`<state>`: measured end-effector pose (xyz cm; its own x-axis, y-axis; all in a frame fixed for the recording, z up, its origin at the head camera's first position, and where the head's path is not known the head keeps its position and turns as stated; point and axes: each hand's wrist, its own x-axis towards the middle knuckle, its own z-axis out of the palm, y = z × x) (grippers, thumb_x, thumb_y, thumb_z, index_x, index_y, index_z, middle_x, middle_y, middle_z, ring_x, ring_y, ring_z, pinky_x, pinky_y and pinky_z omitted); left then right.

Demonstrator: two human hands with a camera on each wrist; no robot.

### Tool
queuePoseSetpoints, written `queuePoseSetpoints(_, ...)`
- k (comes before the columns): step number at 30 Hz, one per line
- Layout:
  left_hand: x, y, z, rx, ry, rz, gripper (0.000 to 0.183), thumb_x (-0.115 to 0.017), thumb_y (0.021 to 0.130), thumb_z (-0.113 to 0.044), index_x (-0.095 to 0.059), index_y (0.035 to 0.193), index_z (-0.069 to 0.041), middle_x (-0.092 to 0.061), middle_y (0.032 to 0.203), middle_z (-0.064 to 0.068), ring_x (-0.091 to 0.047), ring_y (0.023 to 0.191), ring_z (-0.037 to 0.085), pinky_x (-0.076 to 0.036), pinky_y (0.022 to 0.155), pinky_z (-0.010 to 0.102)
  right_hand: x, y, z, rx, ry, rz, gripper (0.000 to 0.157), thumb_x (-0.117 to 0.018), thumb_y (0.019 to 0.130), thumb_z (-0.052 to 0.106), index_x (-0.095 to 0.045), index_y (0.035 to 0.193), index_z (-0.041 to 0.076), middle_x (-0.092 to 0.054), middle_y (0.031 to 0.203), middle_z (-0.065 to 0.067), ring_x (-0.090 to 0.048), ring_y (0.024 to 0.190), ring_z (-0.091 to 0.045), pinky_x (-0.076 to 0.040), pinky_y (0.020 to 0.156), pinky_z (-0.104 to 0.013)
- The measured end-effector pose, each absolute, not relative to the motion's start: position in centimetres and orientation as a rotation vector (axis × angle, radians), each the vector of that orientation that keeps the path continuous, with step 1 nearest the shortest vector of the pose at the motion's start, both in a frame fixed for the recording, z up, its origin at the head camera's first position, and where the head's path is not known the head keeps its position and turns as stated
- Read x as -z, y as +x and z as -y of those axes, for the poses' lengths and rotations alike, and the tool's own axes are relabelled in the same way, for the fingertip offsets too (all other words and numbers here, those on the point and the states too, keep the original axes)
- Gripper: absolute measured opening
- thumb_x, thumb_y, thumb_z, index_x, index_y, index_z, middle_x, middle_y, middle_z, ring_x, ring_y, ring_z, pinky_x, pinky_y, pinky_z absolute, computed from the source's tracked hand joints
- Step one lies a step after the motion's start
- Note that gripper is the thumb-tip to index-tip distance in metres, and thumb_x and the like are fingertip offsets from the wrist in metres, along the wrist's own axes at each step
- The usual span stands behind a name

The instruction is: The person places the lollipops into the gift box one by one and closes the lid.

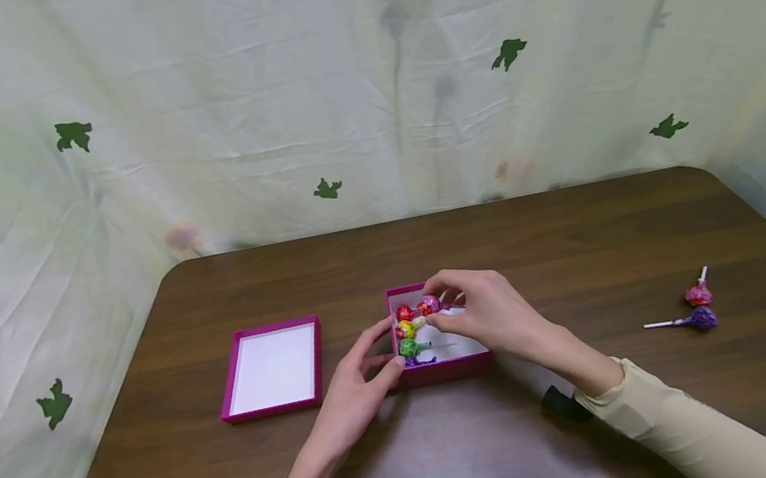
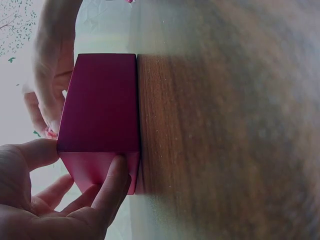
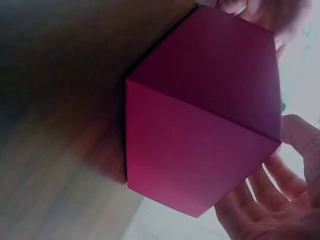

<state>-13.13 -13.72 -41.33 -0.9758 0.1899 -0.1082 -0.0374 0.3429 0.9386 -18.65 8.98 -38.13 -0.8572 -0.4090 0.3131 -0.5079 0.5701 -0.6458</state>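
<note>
Way out left of the left hand there's the magenta lid (image 1: pixel 275 369), lying with its white inside up. Probably just stiff card, so light; I'd lift it by two opposite rims and not lean on the middle.

Next, the left hand (image 1: pixel 356 383): fingers spread and loosely bent, resting on the box's left wall, thumb at the near corner. More of a brace than a clamp imo. The box (image 1: pixel 445 371) sits right between the two hands, flat on the table (image 1: pixel 458 463). Looks rigid but light, so it'd likely skid if bumped; steadying that wall makes sense, just don't squeeze hard enough to bow it.

Inside, just past the left fingers, there's a row of lollipops: red (image 1: pixel 404 312), yellow (image 1: pixel 406 328), green (image 1: pixel 408 347), and a purple one (image 1: pixel 418 360) partly hidden by the near wall.

The right hand (image 1: pixel 486 306) has a narrow pinch on a pink-and-purple lollipop (image 1: pixel 428 305), over the box beside the red one. Hard light candy, slick wrapper I'd guess, so grab where head meets stick; the bare stick might twist.

Well right of that hand are two loose ones, a pink lollipop (image 1: pixel 698 294) and a violet lollipop (image 1: pixel 703 318). Same deal: thumb and finger, don't crush.
</note>
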Motion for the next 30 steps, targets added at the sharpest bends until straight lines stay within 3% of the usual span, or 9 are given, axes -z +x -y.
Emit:
queuePoseSetpoints(10,41.2,-13.0,13.8,-1.712,0.159,-2.393,0.054,-0.066,0.095,-0.024,-0.048,0.145,-0.028,-0.047,0.146,0.003,-0.058,0.119,0.027,-0.052,0.088,0.045,38.8,-20.1,-8.1,-0.882,0.871,2.721,0.030,-0.084,0.079,0.019,-0.073,0.106,0.014,-0.069,0.095,0.005,-0.063,0.083,-0.012,-0.051,0.073,-0.031)
queuePoseSetpoints(17,41.1,-12.9,13.8,-1.724,0.157,-2.386,0.054,-0.066,0.094,-0.024,-0.048,0.145,-0.027,-0.048,0.144,0.003,-0.058,0.119,0.027,-0.052,0.086,0.044,39.5,-20.7,-7.5,-0.754,0.857,2.756,0.027,-0.082,0.079,0.023,-0.072,0.103,0.018,-0.071,0.088,0.005,-0.064,0.076,-0.009,-0.049,0.064,-0.030)
queuePoseSetpoints(30,41.2,-13.0,13.8,-1.700,0.137,-2.376,0.056,-0.066,0.094,-0.026,-0.046,0.146,-0.030,-0.045,0.146,0.001,-0.056,0.121,0.028,-0.052,0.089,0.046,39.6,-22.0,-7.3,-0.645,0.893,2.826,0.025,-0.084,0.078,0.026,-0.077,0.100,0.019,-0.069,0.080,0.009,-0.052,0.063,-0.007,-0.044,0.059,-0.026)
